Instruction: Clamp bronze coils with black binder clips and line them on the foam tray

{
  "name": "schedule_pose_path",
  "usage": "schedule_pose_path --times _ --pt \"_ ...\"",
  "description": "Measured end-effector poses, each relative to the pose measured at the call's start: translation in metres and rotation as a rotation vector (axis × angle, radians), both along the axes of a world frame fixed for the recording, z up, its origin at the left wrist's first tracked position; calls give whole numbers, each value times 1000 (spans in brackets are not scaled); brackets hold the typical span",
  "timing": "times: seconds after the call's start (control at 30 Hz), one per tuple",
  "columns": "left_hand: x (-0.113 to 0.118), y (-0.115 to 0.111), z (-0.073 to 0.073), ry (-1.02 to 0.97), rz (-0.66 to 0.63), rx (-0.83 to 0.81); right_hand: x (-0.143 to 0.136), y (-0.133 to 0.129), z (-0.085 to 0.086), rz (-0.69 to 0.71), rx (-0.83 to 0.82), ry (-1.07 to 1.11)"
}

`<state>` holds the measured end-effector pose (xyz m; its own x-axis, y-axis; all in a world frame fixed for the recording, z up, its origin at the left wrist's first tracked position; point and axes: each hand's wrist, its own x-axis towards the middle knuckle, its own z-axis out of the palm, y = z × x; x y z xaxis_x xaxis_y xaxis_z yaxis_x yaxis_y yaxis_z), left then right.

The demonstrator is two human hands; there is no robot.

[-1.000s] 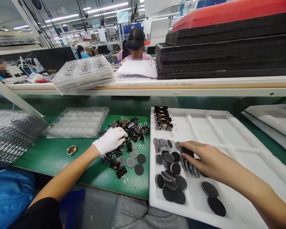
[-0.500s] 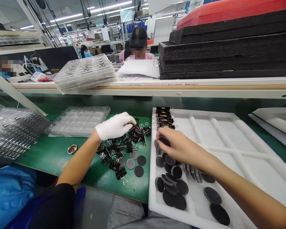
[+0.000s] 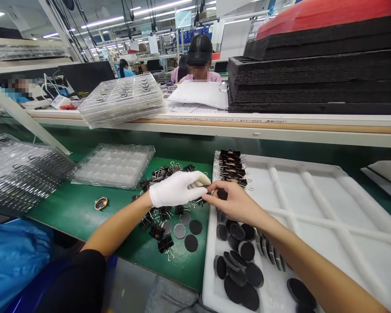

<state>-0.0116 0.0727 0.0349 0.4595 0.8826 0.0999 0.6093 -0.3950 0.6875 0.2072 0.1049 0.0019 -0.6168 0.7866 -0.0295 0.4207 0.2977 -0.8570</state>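
My left hand [image 3: 180,189], in a white glove, is closed in a pinch above the binder clips [image 3: 164,171] heaped on the green table. Its fingertips meet those of my bare right hand [image 3: 236,200], also pinching, at the left edge of the white tray [image 3: 208,261]. What lies between the fingers is small and mostly hidden. A dark round disc [image 3: 221,194] shows under the curled right fingers; whether it is held I cannot tell. More black and grey discs [image 3: 236,274] lie in the tray's left compartments. Clipped binder clips [image 3: 233,167] line its far left corner.
Loose discs [image 3: 191,243] and a small gold-rimmed round piece [image 3: 101,203] lie on the green table [image 3: 124,234]. Clear plastic trays [image 3: 114,165] stand at the left. Above runs a shelf [image 3: 189,128] bearing black foam slabs [image 3: 313,82]. A person sits beyond it.
My left hand has moved right, from the clip heap to the tray edge. My right hand has turned its fingertips left to meet it. The view has shifted slightly.
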Motion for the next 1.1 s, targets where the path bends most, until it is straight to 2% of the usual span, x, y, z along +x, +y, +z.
schedule_pose_path --times 0.07,0.17,0.23,0.3,0.43,0.57,0.63,0.73,0.87,0.93,1.0,1.1 --pt "-4 0 2 152 -15 61 0 3 -8 26 42 -51" --pt "-11 2 4 519 -85 117 -1 5 -22 62 115 -170" --pt "-14 5 2 757 -76 143 -3 5 -30 86 166 -235" --pt "-14 8 -1 900 -39 178 -5 4 -34 99 201 -267" --pt "-12 8 -9 939 49 243 -6 3 -33 122 227 -296" --pt "-24 -10 -12 898 191 353 -3 2 -32 171 249 -364" --pt "-39 -26 -17 814 290 441 -2 2 -33 202 259 -392" --pt "-77 -58 -32 693 501 524 0 3 -37 242 281 -416" --pt "-145 -107 -64 687 945 536 1 6 -39 276 297 -424" --pt "-177 -129 -82 721 1167 458 2 7 -40 280 294 -416" --pt "-200 -145 -97 739 1313 313 4 9 -42 290 291 -406" --pt "-215 -157 -110 719 1306 121 6 11 -45 305 290 -383"
